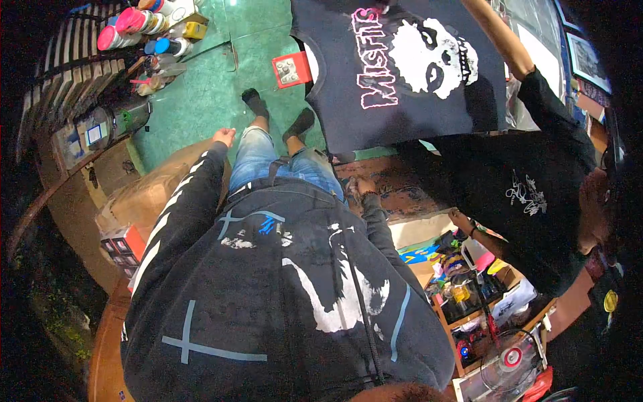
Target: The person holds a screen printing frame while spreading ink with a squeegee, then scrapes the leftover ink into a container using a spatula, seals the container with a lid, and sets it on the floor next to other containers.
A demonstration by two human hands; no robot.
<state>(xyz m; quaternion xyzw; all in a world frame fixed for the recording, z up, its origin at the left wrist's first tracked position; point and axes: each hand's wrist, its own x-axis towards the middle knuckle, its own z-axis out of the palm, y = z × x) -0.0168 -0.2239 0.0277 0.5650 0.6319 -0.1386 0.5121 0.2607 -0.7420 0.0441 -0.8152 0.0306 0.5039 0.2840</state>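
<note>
My left hand hangs out beside my left knee, above the green floor, with its fingers curled together. Whether something small is in them cannot be made out. Low by my right hip, my right hand is close to a worn reddish-brown surface. Its fingers are dark and partly hidden. Ahead and to the right, a black T-shirt lies spread flat, with a white skull print and pink-edged "Misfits" lettering. Neither of my hands touches it.
A co-worker in a black shirt stands at right, one arm stretched over the T-shirt. A red box lies on the green floor. Tubs stand far left, a brown carton nearer, a cluttered shelf lower right.
</note>
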